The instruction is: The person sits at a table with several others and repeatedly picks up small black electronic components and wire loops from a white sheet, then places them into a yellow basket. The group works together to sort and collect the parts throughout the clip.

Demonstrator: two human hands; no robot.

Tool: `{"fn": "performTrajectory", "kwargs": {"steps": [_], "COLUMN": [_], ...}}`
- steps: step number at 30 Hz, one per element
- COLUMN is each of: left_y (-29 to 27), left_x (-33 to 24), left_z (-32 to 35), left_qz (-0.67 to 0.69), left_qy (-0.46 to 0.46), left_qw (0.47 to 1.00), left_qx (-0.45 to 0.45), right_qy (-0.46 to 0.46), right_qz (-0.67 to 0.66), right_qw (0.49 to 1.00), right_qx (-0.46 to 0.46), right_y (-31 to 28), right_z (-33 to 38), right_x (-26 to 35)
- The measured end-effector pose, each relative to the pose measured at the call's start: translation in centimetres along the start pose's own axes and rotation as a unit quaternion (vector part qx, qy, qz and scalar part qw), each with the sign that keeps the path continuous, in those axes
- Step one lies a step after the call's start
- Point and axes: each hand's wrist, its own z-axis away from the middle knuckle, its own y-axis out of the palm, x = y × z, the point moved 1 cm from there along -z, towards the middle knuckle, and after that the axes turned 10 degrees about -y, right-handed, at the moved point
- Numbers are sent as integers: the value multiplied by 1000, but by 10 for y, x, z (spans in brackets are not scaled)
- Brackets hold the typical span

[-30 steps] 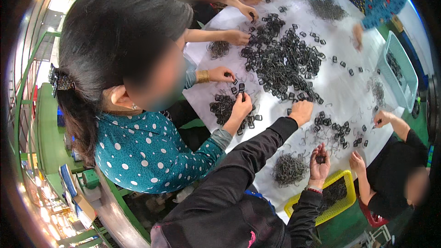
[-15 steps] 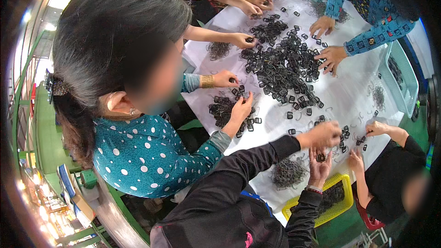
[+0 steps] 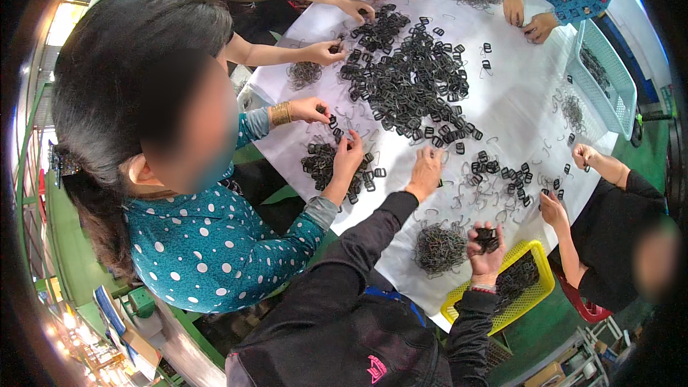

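My left hand (image 3: 426, 174) reaches onto the white-covered table, just below the big pile of small black buckles (image 3: 412, 75). Its fingers are drawn together at the tips; what they pinch, if anything, is too small to make out. Palm up, my right hand (image 3: 487, 264) cups several black buckles (image 3: 486, 239) beside the yellow basket (image 3: 454, 302). Between my two arms lies a tangled heap of thin dark curled strips (image 3: 439, 249). Loose buckles (image 3: 516, 183) and single curled strips are scattered to the right of my left hand.
A co-worker in a dotted teal top (image 3: 208, 244) sits close on my left, handling buckles over a smaller pile (image 3: 319, 165). Another in black (image 3: 605, 222) works at my right. More people's hands are at the far side. A light-blue basket (image 3: 622, 104) stands at the far right.
My left hand has moved left, away from my right hand, down to the table near the pile. My right palm now shows a cluster of buckles. The whole view has shifted slightly.
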Motion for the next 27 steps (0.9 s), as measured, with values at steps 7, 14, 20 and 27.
{"fn": "performTrajectory", "kwargs": {"steps": [7, 14, 20, 27], "left_y": [21, -8, 27, 45], "left_x": [31, 40, 32, 35], "left_z": [-25, 9, 28, 45], "left_qz": [-53, 481, 205, 59], "left_qy": [-43, -254, -86, -21], "left_qw": [994, 789, 960, 995], "left_qx": [89, 286, 170, 76], "right_qy": [71, -17, -44, -31], "right_qz": [-7, -78, -82, -129], "right_qw": [995, 991, 996, 991], "right_qx": [70, 106, 15, 14], "right_y": [4, 9, -24, -51], "right_z": [0, 4, 25, 41], "right_x": [-65, -57, -44, -54]}}
